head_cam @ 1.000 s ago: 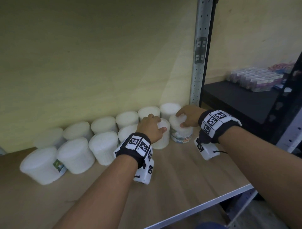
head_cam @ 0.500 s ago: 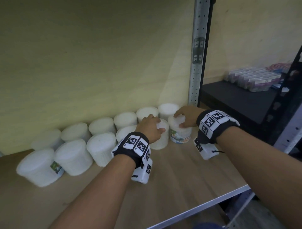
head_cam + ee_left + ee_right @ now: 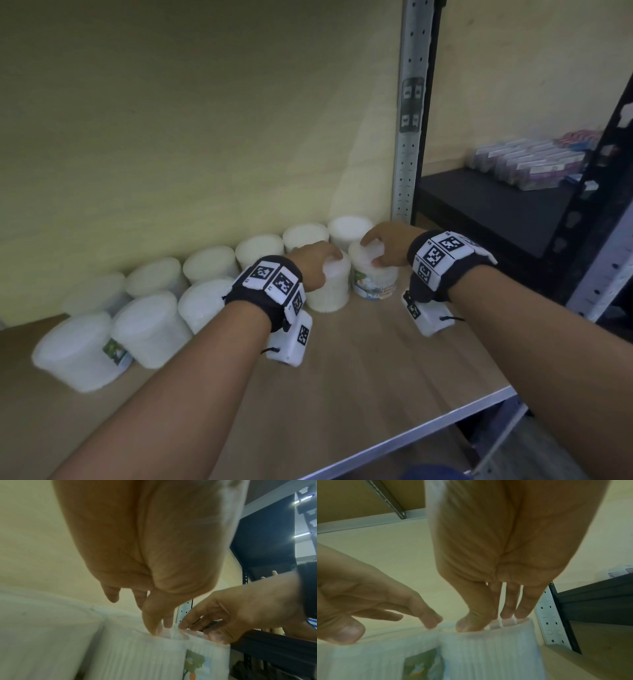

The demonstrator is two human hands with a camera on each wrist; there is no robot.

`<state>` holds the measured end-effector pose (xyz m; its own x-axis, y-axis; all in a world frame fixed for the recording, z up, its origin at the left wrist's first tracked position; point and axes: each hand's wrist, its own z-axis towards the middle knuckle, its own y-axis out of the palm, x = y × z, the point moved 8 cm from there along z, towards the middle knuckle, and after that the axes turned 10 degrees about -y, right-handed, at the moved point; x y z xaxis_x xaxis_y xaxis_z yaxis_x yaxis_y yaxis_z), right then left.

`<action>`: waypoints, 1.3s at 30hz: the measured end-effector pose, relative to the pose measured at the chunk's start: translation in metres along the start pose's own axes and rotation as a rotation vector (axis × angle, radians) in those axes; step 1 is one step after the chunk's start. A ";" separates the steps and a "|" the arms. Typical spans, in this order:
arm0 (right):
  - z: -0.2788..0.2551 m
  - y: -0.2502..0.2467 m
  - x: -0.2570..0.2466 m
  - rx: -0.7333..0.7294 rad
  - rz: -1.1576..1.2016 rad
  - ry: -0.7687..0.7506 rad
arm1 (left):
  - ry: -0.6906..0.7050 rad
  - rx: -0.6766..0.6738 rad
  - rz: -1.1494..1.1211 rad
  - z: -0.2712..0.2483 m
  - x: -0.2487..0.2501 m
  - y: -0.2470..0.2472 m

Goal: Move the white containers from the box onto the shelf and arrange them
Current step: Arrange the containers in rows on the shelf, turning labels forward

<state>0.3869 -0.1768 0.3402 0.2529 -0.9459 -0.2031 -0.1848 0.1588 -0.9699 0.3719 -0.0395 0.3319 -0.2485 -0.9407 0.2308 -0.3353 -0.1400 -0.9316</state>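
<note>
Both hands grip lids from above, likely for squaring front row.
Left hand (image 3: 317,265): fingers round plain container (image 3: 330,291).
Right hand (image 3: 385,241): labelled container (image 3: 375,277), right back corner of shelf (image 3: 359,394).

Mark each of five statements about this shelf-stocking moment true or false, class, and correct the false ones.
1. The right hand grips the top of a white round plastic container with a colourful label. True.
2. The left hand hangs free above the light wooden shelf board, touching nothing. False: its fingers rest on the top of a plain white round container.
3. The two handled containers stand side by side. True.
4. The white containers stand stacked in two layers. False: they stand in one layer, in two rows along the back wall.
5. The neighbouring black shelf holds flat packaged boxes. True.
</note>
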 end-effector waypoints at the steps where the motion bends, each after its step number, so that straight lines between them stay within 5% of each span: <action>1: 0.000 0.000 0.000 0.003 0.004 0.000 | 0.010 -0.011 -0.013 -0.001 0.002 -0.002; 10: 0.001 0.002 0.003 0.004 0.023 -0.001 | -0.186 0.250 0.039 0.014 -0.007 -0.008; 16: 0.002 0.003 0.004 0.001 0.021 -0.007 | -0.192 0.287 0.084 0.020 -0.008 -0.001; 30: -0.001 0.002 0.003 0.009 0.019 -0.015 | -0.035 0.014 -0.045 0.012 0.000 0.004; 36: -0.001 0.003 0.004 0.008 0.029 -0.017 | -0.115 0.459 -0.042 0.002 -0.002 -0.020; 39: -0.001 0.003 0.004 0.007 0.031 -0.022 | -0.188 0.429 0.001 0.008 -0.005 -0.012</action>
<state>0.3865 -0.1806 0.3366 0.2677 -0.9341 -0.2361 -0.1866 0.1901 -0.9639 0.3839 -0.0354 0.3395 -0.0663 -0.9751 0.2115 0.0811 -0.2165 -0.9729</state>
